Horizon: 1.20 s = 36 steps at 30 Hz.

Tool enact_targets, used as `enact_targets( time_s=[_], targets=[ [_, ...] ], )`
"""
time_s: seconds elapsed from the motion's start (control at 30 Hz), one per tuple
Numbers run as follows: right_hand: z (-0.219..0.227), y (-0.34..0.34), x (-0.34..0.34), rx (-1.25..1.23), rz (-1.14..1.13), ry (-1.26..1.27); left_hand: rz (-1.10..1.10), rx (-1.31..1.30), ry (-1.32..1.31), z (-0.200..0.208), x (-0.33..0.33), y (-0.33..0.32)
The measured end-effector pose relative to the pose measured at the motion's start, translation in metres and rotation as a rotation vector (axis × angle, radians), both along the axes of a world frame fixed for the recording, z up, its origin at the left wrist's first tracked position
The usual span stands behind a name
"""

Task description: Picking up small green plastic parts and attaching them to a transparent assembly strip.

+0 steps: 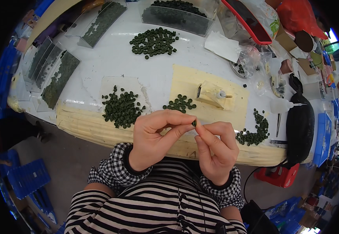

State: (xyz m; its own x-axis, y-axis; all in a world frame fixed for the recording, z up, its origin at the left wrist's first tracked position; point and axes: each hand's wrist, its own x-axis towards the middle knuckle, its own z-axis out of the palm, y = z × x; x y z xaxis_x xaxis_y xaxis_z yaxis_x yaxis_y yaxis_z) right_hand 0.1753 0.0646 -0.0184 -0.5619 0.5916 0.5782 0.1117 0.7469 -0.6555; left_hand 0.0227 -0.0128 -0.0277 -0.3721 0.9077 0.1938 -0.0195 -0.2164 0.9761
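Between the thumb and index fingertips of my left hand sits a small dark green round piece, seen nearly edge-on. My right hand meets it from the other side with its index fingertip. The right fingers are curled closed, and whether they pinch anything of their own is hidden. Just beyond my hands, a small group of the same toothed-edge pieces lies on a cream sheet. A bigger pile is to the left of my left hand. Another scattered group lies to the right of my right hand.
A small block-shaped fixture with a metal pin stands on the sheet. Farther back lie another green pile, clear bins of pieces, white paper and a red-cased phone. A squeeze bottle and a black bag are at right.
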Motion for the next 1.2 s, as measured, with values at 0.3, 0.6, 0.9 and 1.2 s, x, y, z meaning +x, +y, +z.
enact_targets(
  time_s=[0.3,0.6,0.9,1.2],
  targets=[
    [0.000,-0.002,0.001,0.030,0.004,-0.003,-0.036,0.001,-0.047,-0.003,-0.002,-0.001],
    [0.003,-0.001,0.001,0.049,0.010,-0.029,-0.034,-0.002,-0.091,-0.004,-0.001,-0.001],
    [0.004,0.007,0.017,0.013,-0.087,-0.143,0.042,-0.039,0.334,0.007,-0.006,-0.003],
    [-0.010,0.061,0.083,0.056,-0.584,-0.586,0.158,-0.047,0.940,0.005,-0.016,0.000]
  ],
)
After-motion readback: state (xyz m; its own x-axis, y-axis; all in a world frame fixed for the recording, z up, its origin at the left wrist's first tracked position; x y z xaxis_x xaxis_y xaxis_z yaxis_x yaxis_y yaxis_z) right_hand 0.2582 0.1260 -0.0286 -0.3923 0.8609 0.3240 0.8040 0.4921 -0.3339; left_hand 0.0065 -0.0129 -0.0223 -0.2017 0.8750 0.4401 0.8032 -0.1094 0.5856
